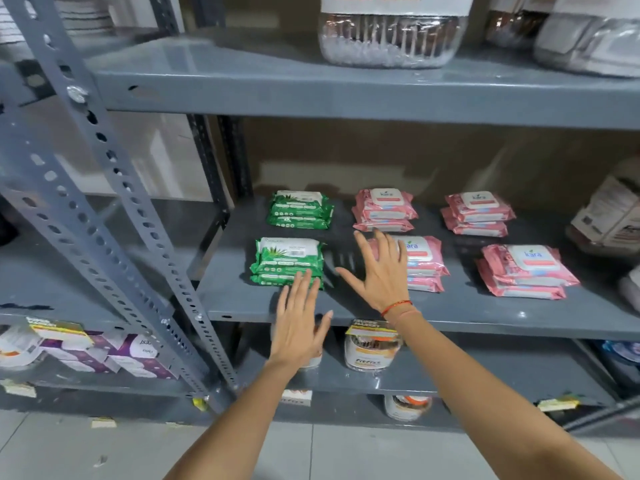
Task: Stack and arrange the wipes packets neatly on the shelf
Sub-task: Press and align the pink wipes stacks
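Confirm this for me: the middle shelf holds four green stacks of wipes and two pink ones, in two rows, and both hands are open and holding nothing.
Not quite: the colours are swapped. The head view shows two green stacks at the left of the middle shelf and four pink stacks to their right. The rest holds: two rows, with the left hand and right hand open and empty.

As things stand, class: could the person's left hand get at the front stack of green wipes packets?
Probably yes. The left hand is open, its fingertips already at the front edge of the front green stack, and nothing lies between them on the shelf.
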`<state>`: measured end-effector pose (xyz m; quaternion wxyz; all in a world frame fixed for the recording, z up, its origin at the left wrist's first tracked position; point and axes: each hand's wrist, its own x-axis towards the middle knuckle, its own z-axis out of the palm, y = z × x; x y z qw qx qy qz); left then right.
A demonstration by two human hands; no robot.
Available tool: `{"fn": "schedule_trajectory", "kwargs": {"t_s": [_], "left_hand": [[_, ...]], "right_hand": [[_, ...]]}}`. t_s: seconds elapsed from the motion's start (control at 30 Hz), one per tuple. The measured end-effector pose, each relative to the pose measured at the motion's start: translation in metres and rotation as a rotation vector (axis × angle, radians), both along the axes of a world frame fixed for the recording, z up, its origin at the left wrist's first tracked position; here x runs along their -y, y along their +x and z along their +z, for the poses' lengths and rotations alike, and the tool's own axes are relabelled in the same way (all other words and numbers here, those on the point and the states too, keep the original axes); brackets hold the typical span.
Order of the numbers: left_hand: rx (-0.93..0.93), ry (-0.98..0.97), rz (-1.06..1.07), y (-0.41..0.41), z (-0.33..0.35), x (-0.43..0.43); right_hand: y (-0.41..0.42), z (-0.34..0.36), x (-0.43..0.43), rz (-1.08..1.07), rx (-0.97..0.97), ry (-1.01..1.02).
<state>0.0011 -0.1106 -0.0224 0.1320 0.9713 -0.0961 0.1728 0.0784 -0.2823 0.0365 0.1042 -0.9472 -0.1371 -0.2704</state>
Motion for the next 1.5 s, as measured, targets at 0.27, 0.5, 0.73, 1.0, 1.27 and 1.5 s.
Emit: {"fn": "schedule_trajectory", "kwargs": {"t_s": [0.27,0.5,0.73,1.0,1.27,1.5], "left_hand": [[-0.102,0.07,-0.174,0.023,-0.004,0.052],[-0.105,0.171,-0.141,0.024,-0.007,0.057],[-0.065,0.162,-0.143,0.024,-0.008,0.059],[-0.049,0.031,-0.137,0.015,-0.001,0.067],[-0.041,-0.044,-0.378,0.007,0.012,0.149],[-0.143,0.051,-0.468,0.022,0.0,0.195]], "right_hand": [[0.0,-0.014,0.067,-0.128,-0.115,-0.08],[0.004,-0.029,0.07,-0.179,-0.137,-0.028],[0.007,-0.033,0.071,-0.171,-0.131,0.011],[0.004,-0.021,0.083,-0.126,-0.155,-0.039],[-0.013,-0.011,0.186,-0.321,-0.11,0.057],[-0.013,-0.014,0.264,-0.361,-0.321,-0.054]]}}
